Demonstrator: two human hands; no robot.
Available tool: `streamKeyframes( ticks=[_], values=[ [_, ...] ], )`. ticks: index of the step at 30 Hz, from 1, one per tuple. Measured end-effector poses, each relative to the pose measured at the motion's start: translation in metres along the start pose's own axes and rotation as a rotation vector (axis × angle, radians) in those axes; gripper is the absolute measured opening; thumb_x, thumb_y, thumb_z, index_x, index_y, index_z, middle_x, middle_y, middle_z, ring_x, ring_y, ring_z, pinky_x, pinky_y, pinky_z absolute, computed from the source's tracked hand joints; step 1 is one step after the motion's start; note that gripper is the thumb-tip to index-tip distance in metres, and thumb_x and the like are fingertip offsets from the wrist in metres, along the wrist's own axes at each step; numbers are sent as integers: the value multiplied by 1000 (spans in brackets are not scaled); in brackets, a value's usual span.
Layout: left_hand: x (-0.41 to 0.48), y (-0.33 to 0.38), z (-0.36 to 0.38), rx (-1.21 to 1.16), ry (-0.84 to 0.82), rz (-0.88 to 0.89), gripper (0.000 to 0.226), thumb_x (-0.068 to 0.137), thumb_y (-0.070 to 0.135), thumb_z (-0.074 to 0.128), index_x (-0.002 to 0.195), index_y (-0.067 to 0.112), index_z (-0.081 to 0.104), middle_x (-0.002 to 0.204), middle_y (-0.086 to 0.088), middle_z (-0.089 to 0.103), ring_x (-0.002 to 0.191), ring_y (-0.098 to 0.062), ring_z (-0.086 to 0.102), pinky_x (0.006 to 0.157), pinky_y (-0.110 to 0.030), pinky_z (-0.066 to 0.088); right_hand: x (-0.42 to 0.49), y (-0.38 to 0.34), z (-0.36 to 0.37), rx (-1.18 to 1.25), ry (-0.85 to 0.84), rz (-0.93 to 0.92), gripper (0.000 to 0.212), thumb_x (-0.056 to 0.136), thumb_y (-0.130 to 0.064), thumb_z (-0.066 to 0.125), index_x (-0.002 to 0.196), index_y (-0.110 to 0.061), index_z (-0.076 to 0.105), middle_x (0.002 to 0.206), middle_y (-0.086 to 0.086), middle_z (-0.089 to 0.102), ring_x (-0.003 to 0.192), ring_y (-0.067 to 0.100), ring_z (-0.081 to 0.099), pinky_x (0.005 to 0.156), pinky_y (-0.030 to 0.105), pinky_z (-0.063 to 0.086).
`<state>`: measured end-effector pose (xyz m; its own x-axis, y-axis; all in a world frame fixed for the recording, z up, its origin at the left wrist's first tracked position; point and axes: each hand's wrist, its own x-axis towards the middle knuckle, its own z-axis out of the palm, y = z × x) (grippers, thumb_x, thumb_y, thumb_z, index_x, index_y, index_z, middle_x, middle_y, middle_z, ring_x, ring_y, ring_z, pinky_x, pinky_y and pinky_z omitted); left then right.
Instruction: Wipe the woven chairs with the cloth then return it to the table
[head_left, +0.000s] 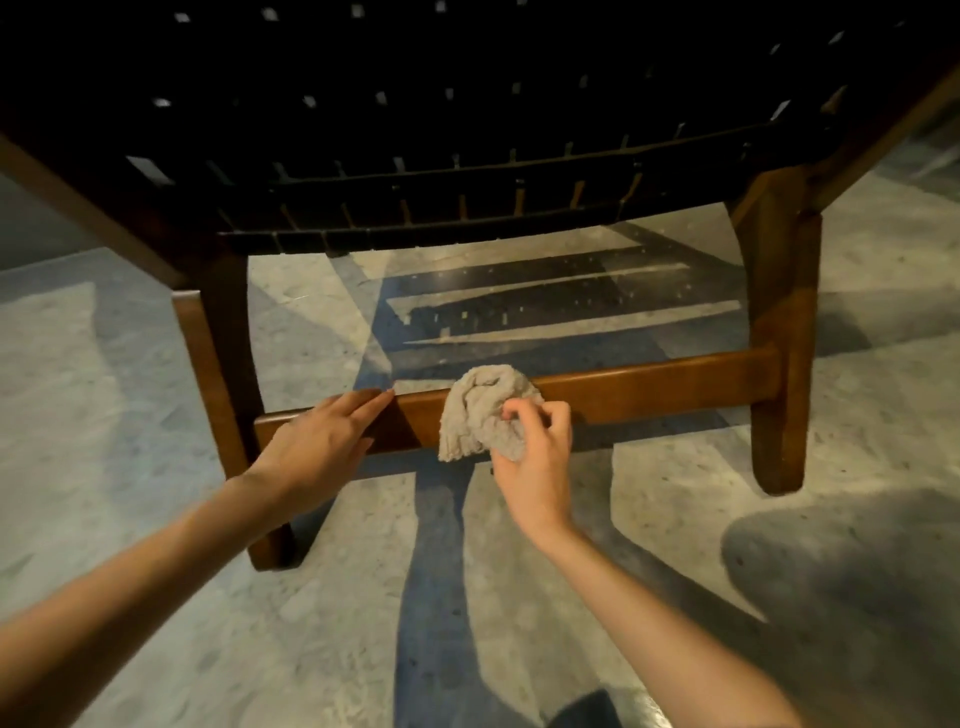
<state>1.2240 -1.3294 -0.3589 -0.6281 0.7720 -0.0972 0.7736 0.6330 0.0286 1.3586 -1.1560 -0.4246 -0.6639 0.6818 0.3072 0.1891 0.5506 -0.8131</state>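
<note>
On crossbar (649, 382): right hand (537, 457) grips cloth (480, 415).

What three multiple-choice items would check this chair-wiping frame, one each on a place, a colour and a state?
1. Where is the cloth pressed?
A. on a chair leg
B. on the low wooden crossbar
C. on the floor

2. What colour is the woven seat?
A. black
B. white
C. red

3. How does the left hand lie?
A. curled in a fist
B. flat on the crossbar, fingers straight
C. pinching the cloth

Answers:
1. B: the right hand holds the bunched cloth against the crossbar between the legs.
2. A: the straps look black against the brown wooden frame.
3. B: its straight fingers rest along the crossbar, beside the cloth and not touching it.
</note>
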Motion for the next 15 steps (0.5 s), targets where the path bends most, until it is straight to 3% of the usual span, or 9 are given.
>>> streamKeyframes(
  ticks=[7,10,12,15],
  values=[
    [-38,-51,12,-162,244,-78,61,85,-9,55,141,11,43,140,-9,47,124,-26,49,100,-29,43,-29,-65,83,-3,-113,-101,36,72,-1,75,103,-16,66,107,3,47,97,21,50,79,21,39],
    [-52,-63,10,-276,363,-81,60,80,-5,64,137,3,46,133,-15,51,117,-29,54,93,-22,39,-36,-97,118,15,-212,-104,38,74,-3,74,106,-21,63,111,1,46,100,20,51,80,26,46],
    [-60,-69,7,-371,430,-137,68,76,-1,71,138,2,44,133,-16,49,115,-27,53,92,-17,36,-38,-115,136,23,-279,-83,41,77,-1,72,111,-22,60,118,1,45,107,20,50,81,22,45],
    [-69,-72,3,-444,522,-181,57,81,-4,60,136,4,47,130,-15,51,113,-28,54,91,-16,40,-39,-125,146,12,-338,-93,45,79,2,69,117,-20,58,124,0,44,112,19,49,85,21,43]
  ],
)
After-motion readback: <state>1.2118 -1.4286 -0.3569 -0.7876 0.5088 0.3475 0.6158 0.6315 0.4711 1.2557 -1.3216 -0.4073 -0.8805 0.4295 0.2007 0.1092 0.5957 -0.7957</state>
